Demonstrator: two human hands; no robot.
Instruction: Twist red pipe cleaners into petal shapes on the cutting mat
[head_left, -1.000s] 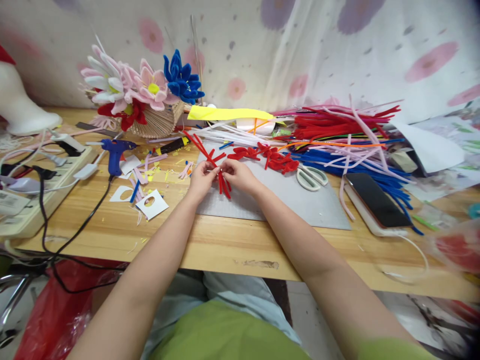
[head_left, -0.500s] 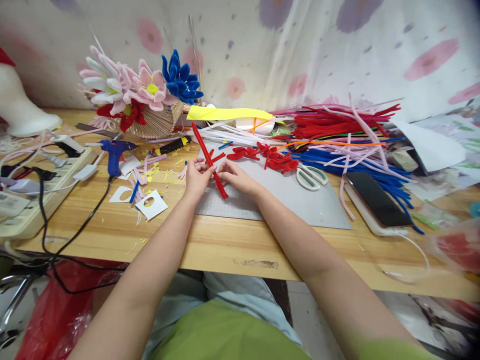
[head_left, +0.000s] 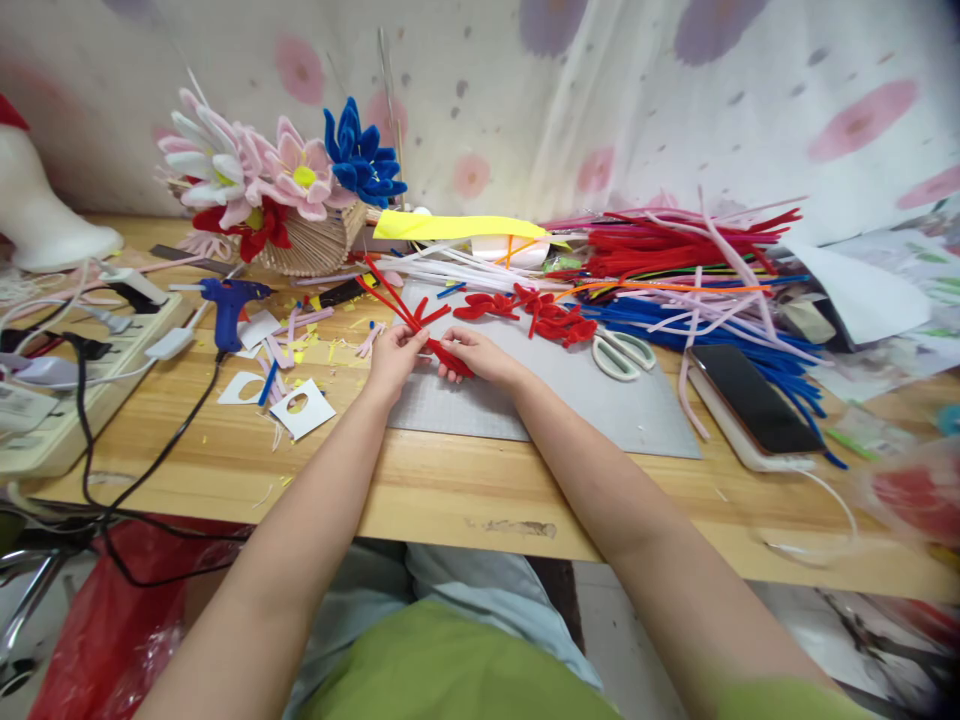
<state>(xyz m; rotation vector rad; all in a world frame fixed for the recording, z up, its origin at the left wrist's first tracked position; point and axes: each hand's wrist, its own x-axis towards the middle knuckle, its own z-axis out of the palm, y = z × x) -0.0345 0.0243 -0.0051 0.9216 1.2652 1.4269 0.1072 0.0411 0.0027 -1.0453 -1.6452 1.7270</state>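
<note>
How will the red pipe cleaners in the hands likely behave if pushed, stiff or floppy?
The red pipe cleaners are probably fairly stiff, since their ends fan out straight past the left hand. They look light, being thin strands. They likely bend and hold shape, as the curled red pieces suggest.

And here are both bare arms, stretched forward, left forearm [head_left: 300, 510] and right forearm [head_left: 600, 460] slanting inward from either side! The left hand [head_left: 394, 360] pinches thumb against forefinger. Just beside it, the right hand [head_left: 484, 356] curls its fingers [head_left: 450, 374] inward, tips peeking out underneath. Wrists nearly straight, the two hands almost meeting!
</note>
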